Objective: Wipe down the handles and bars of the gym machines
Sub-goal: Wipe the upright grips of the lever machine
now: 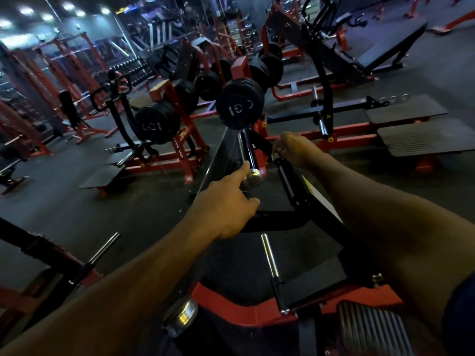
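Red machine frame (246, 312), black weight plate (240, 104), chrome bar end (253, 176), grey ribbed footplate (426, 138)

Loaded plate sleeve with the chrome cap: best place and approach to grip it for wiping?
Grip the bare dark sleeve between the plate and the chrome end cap. Come from the left, where the left hand already points; the right side looks crowded by the black handle under the right hand.

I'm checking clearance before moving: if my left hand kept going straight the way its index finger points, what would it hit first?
The left hand points up and forward; its index fingertip is already at the chrome end cap of the loaded bar. Going on, it would likely slide along that bar toward the black weight plate, though depth is unclear.
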Demonstrator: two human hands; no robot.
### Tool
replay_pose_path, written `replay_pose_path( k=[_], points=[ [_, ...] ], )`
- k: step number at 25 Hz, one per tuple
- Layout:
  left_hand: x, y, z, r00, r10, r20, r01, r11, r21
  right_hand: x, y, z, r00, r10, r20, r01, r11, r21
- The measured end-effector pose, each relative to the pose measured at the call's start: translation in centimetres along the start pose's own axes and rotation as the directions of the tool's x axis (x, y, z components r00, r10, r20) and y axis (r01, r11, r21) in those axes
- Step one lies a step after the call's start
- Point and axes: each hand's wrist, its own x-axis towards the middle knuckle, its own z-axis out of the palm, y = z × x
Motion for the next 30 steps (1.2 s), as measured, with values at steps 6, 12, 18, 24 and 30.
replay_pose_path(
  k=[6,12,18,24,30],
  points=[
    [0.0,-0.3,0.3,1.0,0.005,-0.009,-0.006,1.0,-0.027,1.9,-1.7,-1.4,0.889,0.152,0.433,-0.144,0.988,-0.051],
    [0.2,-0.5,0.4,1.0,-0.014,-0.007,0.014,0.998,-0.058,2.8,-2.5,-3.4,0.994,0.083,0.075,-0.086,0.995,0.045],
    [0.4,-0.2,0.2,1.0,-0.011,0.019,0.012,0.998,-0.057,4.5,-8.3,-5.2,0.984,-0.156,-0.09,0.174,0.954,0.244],
    [0.3,0.2,-0.3,0.998,-0.015,0.059,0.017,0.999,-0.029,8.4,-9.5,-5.6,0.981,-0.086,0.175,0.095,0.995,-0.042],
    [-0.2,0.6,-0.4,0.999,0.01,0.039,-0.007,0.998,-0.062,10.0,-7.1,-2.8,0.968,0.091,0.235,-0.157,0.948,0.275]
  ],
)
